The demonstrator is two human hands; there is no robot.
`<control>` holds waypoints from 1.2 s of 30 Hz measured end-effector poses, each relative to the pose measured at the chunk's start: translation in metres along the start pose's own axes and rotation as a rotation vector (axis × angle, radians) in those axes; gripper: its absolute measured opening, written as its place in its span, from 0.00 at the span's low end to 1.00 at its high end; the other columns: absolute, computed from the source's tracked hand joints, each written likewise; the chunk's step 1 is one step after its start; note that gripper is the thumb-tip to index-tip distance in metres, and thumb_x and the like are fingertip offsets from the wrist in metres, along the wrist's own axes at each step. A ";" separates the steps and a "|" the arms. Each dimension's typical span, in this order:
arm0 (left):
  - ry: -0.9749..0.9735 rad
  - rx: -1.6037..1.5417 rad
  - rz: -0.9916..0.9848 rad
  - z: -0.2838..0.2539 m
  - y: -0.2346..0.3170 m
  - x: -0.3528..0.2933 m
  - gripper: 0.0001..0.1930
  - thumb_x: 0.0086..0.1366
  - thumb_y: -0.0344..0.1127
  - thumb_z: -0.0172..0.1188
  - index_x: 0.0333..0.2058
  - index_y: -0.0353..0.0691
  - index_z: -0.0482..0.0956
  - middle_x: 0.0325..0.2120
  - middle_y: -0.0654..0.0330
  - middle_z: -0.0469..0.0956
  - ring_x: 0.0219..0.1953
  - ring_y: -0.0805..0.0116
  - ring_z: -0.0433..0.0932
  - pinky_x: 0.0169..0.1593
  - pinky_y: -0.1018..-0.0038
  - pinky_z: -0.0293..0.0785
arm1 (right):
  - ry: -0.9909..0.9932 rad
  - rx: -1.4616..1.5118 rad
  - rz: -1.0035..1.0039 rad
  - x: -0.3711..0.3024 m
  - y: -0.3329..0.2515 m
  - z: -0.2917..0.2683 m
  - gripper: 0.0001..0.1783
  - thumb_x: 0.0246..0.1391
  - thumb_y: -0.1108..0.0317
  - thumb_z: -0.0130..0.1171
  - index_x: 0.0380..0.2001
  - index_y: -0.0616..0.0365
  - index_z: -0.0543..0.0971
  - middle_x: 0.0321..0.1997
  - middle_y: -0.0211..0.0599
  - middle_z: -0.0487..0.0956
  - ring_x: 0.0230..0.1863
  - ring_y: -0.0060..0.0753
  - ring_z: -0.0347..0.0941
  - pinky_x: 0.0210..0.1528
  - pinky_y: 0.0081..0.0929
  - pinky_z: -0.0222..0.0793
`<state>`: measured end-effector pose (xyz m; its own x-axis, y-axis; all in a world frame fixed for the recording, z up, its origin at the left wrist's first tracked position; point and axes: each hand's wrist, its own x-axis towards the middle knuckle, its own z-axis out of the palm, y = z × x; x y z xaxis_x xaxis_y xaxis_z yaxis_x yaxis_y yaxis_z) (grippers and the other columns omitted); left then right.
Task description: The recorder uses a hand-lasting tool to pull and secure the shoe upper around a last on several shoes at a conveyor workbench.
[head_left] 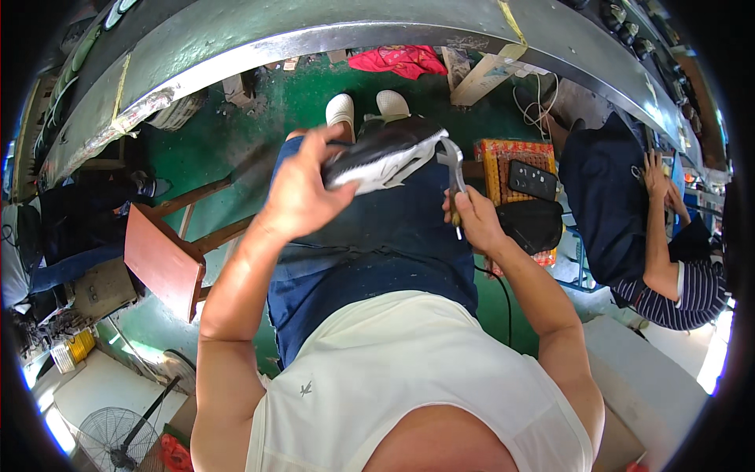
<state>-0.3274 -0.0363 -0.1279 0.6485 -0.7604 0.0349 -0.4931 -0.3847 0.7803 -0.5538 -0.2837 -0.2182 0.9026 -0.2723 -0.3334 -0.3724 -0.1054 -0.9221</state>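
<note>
A black and white shoe (387, 156) lies on its side over my lap, its pale lower edge facing me. My left hand (303, 189) grips one end of it, fingers over the top and thumb along the near edge. In my right hand (476, 219) is a pair of metal pincers (453, 157), held by the handles. The curved head of the pincers meets the shoe's right end; whether the jaws are closed on its edge I cannot tell.
A long metal-edged workbench (314, 38) curves across the far side. To my right, a beaded seat cushion (494, 169) bears a dark phone (533, 179) and a black pouch (531, 226). Another person (621, 197) sits beyond it. A wooden chair (165, 259) stands at left, a fan (118, 440) lower left.
</note>
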 end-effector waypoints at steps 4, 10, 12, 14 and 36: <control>0.158 -0.631 0.138 -0.003 0.033 0.041 0.35 0.56 0.27 0.74 0.59 0.37 0.65 0.41 0.52 0.83 0.43 0.66 0.84 0.47 0.70 0.81 | 0.034 0.083 0.073 -0.003 -0.005 -0.005 0.22 0.74 0.55 0.44 0.47 0.66 0.74 0.34 0.33 0.78 0.32 0.22 0.75 0.37 0.23 0.71; -0.163 -0.429 -0.442 0.032 0.019 0.107 0.31 0.56 0.37 0.77 0.55 0.31 0.74 0.47 0.50 0.80 0.46 0.66 0.80 0.50 0.70 0.77 | -0.009 0.075 0.143 -0.008 0.003 -0.012 0.17 0.69 0.59 0.52 0.45 0.65 0.75 0.33 0.33 0.78 0.31 0.23 0.75 0.37 0.25 0.71; -0.348 -0.443 -0.451 0.084 -0.046 0.087 0.39 0.54 0.35 0.76 0.62 0.30 0.68 0.52 0.48 0.79 0.52 0.60 0.79 0.57 0.68 0.74 | -0.045 0.043 0.132 -0.007 0.007 -0.014 0.15 0.67 0.61 0.55 0.44 0.63 0.75 0.32 0.33 0.78 0.31 0.25 0.75 0.36 0.27 0.71; -0.402 -0.383 -0.314 0.096 -0.062 0.052 0.46 0.53 0.30 0.73 0.68 0.29 0.59 0.54 0.47 0.77 0.58 0.57 0.76 0.64 0.68 0.68 | -0.093 -0.193 0.029 -0.011 0.004 -0.017 0.13 0.63 0.63 0.58 0.43 0.61 0.76 0.29 0.36 0.77 0.30 0.31 0.75 0.36 0.32 0.70; 0.089 0.269 -0.015 0.096 -0.041 0.016 0.13 0.65 0.39 0.63 0.25 0.38 0.80 0.22 0.48 0.80 0.27 0.45 0.81 0.31 0.56 0.76 | -0.451 -0.263 0.313 0.041 -0.066 -0.008 0.13 0.61 0.61 0.57 0.36 0.63 0.74 0.28 0.39 0.77 0.26 0.33 0.77 0.31 0.34 0.74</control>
<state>-0.3523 -0.0833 -0.2199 0.6998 -0.7089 0.0885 -0.6110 -0.5298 0.5882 -0.4943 -0.2955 -0.1696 0.7228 0.0969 -0.6843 -0.6239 -0.3344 -0.7064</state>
